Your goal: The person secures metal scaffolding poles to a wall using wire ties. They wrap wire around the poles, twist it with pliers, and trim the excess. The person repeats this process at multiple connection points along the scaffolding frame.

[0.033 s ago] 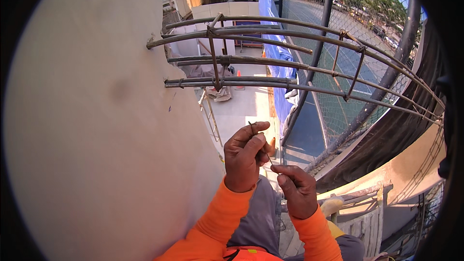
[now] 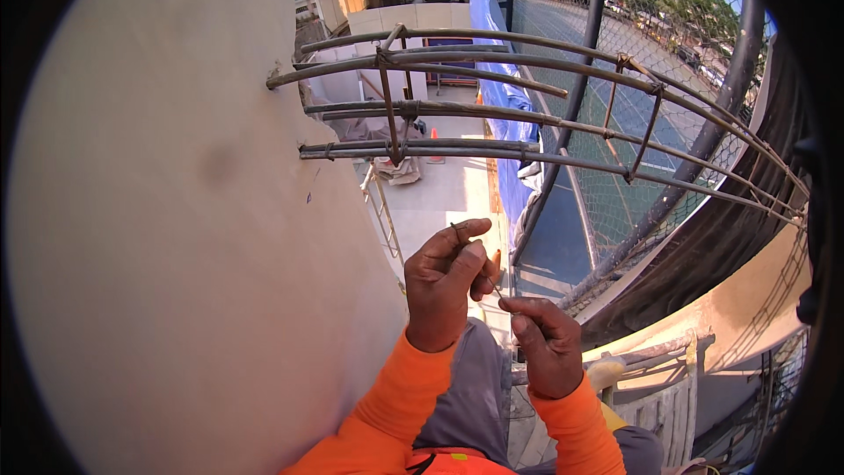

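A thin dark tie wire [image 2: 498,291] runs between my two hands. My left hand [image 2: 447,277] is closed on it, thumb against the bent fingers, and a short bent end sticks up by the index finger. Lower and to the right, my right hand [image 2: 547,341] pinches the other part between thumb and index finger. Beyond both hands, apart from them, a cage of long steel reinforcing bars [image 2: 492,112] stretches from the wall toward the right. Rectangular steel stirrups [image 2: 388,110] ring the bars at two places, with wire ties at some crossings.
A pale plastered wall [image 2: 193,211] fills the left side. Chain-link fence [image 2: 651,44] on dark posts and blue sheeting [image 2: 497,44] stand to the right. Far below are a ladder [image 2: 383,211] and an orange cone [image 2: 434,134]. Scaffold-like framing [image 2: 668,387] sits at lower right.
My right hand has shifted slightly right and down, away from the left, and a little more wire shows between them. The left hand is almost unmoved.
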`<state>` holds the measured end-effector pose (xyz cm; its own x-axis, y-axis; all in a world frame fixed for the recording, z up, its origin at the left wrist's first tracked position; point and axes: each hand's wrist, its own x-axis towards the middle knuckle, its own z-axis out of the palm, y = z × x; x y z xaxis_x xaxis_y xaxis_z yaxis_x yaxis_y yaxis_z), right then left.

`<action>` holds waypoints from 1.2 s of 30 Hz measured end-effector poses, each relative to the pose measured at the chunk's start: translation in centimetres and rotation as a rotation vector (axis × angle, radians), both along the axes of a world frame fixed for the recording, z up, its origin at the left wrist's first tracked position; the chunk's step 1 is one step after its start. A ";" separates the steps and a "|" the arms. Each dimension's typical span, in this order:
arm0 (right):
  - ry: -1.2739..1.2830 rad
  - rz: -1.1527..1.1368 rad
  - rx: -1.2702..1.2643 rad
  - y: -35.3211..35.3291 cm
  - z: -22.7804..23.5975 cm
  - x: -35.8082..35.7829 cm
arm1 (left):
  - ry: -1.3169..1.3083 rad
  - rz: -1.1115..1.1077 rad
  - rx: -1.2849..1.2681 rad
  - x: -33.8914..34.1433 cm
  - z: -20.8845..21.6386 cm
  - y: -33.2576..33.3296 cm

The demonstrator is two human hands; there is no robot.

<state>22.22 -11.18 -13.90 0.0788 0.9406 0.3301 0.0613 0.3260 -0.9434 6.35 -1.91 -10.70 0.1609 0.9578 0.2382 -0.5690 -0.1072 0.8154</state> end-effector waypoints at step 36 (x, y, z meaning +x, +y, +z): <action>-0.139 0.213 0.822 30.0 8.3 -5.8 | 0.541 1.076 0.725 -2.6 5.2 13.6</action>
